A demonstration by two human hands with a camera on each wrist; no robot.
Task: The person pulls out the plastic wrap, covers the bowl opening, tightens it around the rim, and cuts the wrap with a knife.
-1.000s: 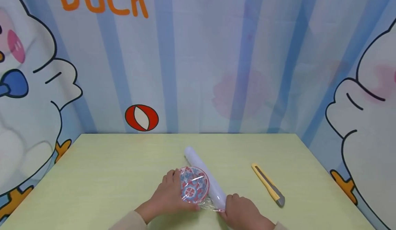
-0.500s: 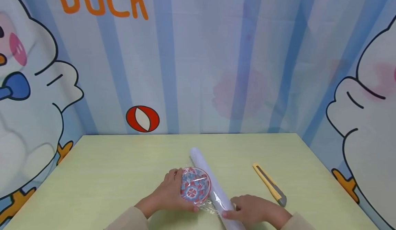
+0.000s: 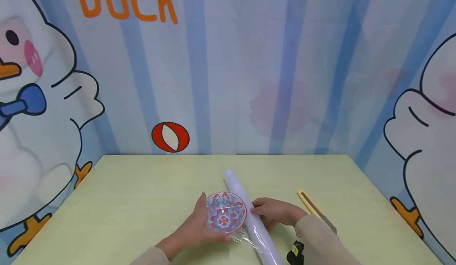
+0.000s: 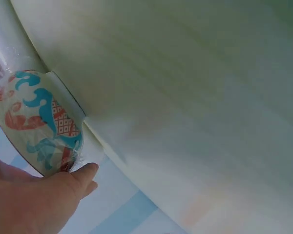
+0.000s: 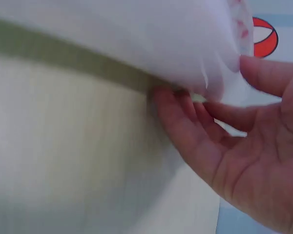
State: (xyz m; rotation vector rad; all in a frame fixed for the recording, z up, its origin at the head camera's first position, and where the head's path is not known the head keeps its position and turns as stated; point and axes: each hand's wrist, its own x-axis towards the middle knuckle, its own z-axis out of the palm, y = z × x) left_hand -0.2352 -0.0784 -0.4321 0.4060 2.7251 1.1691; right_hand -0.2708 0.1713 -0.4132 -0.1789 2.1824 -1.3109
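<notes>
The white roll [image 3: 258, 231] is what matters here: it lies on the table [image 3: 153, 193] with its long axis running from 11 o'clock, the far end, to 5 o'clock, the near end; the right hand [image 3: 276, 211] is the closer one, with the roll directly at its 9 o'clock, thumb against the upper side and fingers curled in beneath the edge, so it grips the roll about midway along.

The left hand [image 3: 199, 223] grips the patterned bowl [image 3: 225, 212] from its 8 o'clock side; the bowl sits at the roll's 9 o'clock, rim just beside it, though whether they touch I cannot tell; clear plastic [image 3: 244, 237] trails from the bowl towards 5 o'clock; the yellow knife [image 3: 309, 203] lies at the right hand's 3 o'clock, roughly parallel to the roll.
</notes>
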